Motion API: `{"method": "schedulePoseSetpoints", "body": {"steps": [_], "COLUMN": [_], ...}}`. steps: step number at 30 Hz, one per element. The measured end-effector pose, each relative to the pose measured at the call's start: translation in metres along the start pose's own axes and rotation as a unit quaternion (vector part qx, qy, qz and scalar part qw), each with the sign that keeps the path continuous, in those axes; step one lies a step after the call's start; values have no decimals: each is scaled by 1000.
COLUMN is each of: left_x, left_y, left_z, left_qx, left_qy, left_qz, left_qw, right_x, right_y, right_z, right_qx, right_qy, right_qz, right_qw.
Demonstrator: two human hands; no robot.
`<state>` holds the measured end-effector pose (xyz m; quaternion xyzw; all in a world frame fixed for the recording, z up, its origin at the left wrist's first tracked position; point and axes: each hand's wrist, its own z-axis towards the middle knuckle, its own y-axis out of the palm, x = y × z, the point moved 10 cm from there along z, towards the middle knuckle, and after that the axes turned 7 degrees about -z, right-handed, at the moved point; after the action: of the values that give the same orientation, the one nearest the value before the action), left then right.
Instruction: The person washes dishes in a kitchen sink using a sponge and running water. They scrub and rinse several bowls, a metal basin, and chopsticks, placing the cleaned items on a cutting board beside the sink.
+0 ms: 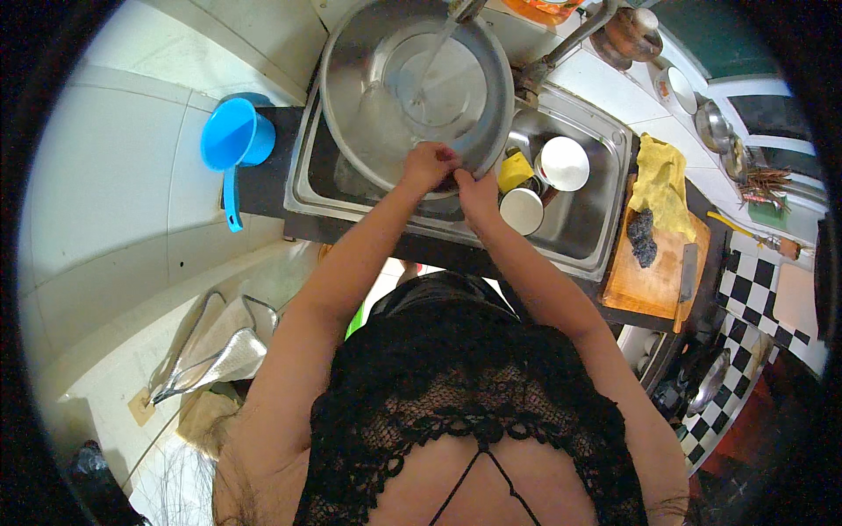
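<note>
A large metal basin [335,118] sits over the left side of the stainless steel sink [572,223], with water in it. From a faucet [466,9] above, a thin stream runs into the basin. My left hand [429,166] is over the basin's near rim, its fingers bent and close together; whether they hold something small cannot be seen. Beside it, my right hand [479,197] is at the same rim, thumb on the inner side and the other fingers mostly hidden. The fingertips of both hands nearly meet around a dark patch that I cannot make out.
White bowls [564,164] and a yellow sponge [515,172] lie in the right sink bowl. A blue dipper [240,135] stands left. At right, a wooden cutting board [651,289] bears a yellow cloth [660,174], a dark scouring pad [642,238] and a knife [687,273].
</note>
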<state>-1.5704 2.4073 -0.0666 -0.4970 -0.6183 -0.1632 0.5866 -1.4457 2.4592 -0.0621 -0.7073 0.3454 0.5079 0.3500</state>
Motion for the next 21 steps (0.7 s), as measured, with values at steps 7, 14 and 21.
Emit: {"method": "schedulePoseSetpoints", "body": {"steps": [7, 14, 21], "left_x": [-26, -50, -19], "left_y": [-46, -33, -9], "left_z": [1, 12, 9], "left_qx": [30, 50, 9], "left_qy": [62, -19, -14], "left_qz": [264, 227, 80], "left_qw": [962, 973, 997], "right_x": [-13, -18, -18], "right_y": [-6, -9, -6], "right_z": [-3, -6, -6], "right_qx": [-13, -18, -31], "right_qy": [-9, 5, 28], "right_qz": [-3, -57, -70], "right_qw": [1000, 998, 997]}}
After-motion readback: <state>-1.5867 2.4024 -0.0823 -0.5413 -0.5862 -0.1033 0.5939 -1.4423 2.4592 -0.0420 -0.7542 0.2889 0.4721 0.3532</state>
